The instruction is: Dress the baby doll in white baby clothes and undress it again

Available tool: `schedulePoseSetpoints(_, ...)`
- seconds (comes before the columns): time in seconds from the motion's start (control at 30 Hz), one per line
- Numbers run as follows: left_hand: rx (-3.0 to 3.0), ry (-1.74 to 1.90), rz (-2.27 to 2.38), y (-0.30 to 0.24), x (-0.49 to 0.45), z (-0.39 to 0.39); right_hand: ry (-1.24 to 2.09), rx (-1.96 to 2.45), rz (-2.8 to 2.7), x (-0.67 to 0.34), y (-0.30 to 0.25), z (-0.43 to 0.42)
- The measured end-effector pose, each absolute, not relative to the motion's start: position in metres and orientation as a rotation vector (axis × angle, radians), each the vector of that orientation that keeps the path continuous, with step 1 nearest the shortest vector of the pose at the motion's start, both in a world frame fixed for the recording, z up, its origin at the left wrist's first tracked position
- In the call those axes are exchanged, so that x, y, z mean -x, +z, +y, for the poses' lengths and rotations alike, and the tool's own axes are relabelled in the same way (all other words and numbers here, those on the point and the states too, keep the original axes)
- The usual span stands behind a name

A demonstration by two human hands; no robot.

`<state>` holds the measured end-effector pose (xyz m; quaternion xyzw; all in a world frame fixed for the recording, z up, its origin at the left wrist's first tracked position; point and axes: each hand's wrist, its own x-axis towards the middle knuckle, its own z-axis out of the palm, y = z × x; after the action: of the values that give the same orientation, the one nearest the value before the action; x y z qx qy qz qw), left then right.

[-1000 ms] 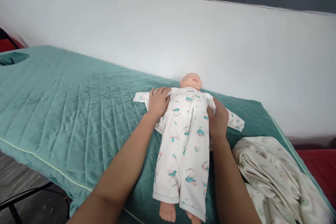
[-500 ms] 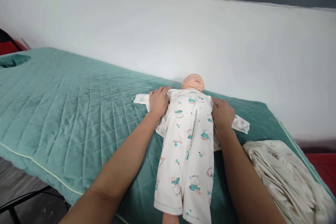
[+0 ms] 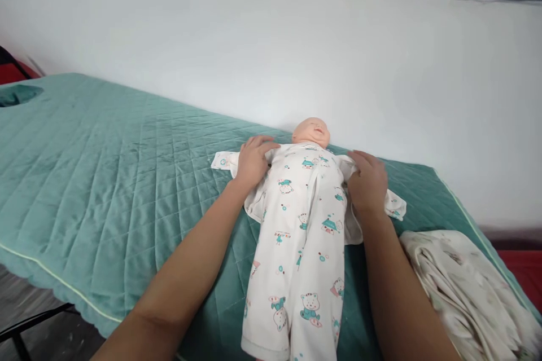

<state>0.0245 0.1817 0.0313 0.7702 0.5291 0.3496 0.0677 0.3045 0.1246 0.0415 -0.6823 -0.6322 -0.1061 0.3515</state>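
A baby doll (image 3: 311, 131) lies on its back, head toward the wall. White baby clothes (image 3: 292, 225) with teal and pink animal prints cover its body, the trouser legs stretching toward me. Sleeves spread out to both sides, and loose shirt edges show beside the body. My left hand (image 3: 254, 161) is closed around the clothes at the left shoulder, thumb on top. On the other side my right hand (image 3: 367, 180) closes around the right sleeve (image 3: 396, 205), whose cuff sticks out beyond it. Some fingertips of both hands are hidden by cloth.
Beneath the doll is a green quilted bed cover (image 3: 127, 180) with pale piping. A crumpled cream patterned cloth (image 3: 461, 287) lies at the right. The white wall (image 3: 212, 45) stands behind the bed. Something red (image 3: 519, 271) shows beyond the right edge.
My right hand has shifted slightly right, away from the doll's body, uncovering more of the sleeve near the shoulder. My left hand stays at the shoulder. The view has moved a little.
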Motion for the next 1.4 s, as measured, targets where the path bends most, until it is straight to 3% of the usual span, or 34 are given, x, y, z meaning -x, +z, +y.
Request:
schedulePoseSetpoints(0.17,-2.556,0.859,1.33,0.036,-0.026,0.18,0.039,1.526,-1.982,-0.287,0.053,0.118)
schedulePoseSetpoints(0.37,-2.628,0.613,1.48,0.033,-0.021,0.18,0.028,1.849,-2.083,-0.301,0.048,0.122)
schedulePoseSetpoints(0.53,-2.496,0.605,1.669,0.033,-0.015,0.181,0.019,1.996,-2.023,-0.317,0.042,0.125)
schedulePoseSetpoints(1.07,-2.377,0.631,1.649,0.036,-0.004,0.18,0.219,1.767,-1.725,-0.345,0.026,0.101)
schedulePoseSetpoints(1.27,-2.342,0.741,1.634,0.03,-0.011,0.18,0.179,1.648,-1.52,-0.291,0.067,0.071)
schedulePoseSetpoints(1.4,-2.313,0.767,1.634,0.032,-0.014,0.179,0.437,1.297,-1.773,-0.231,0.104,0.089)
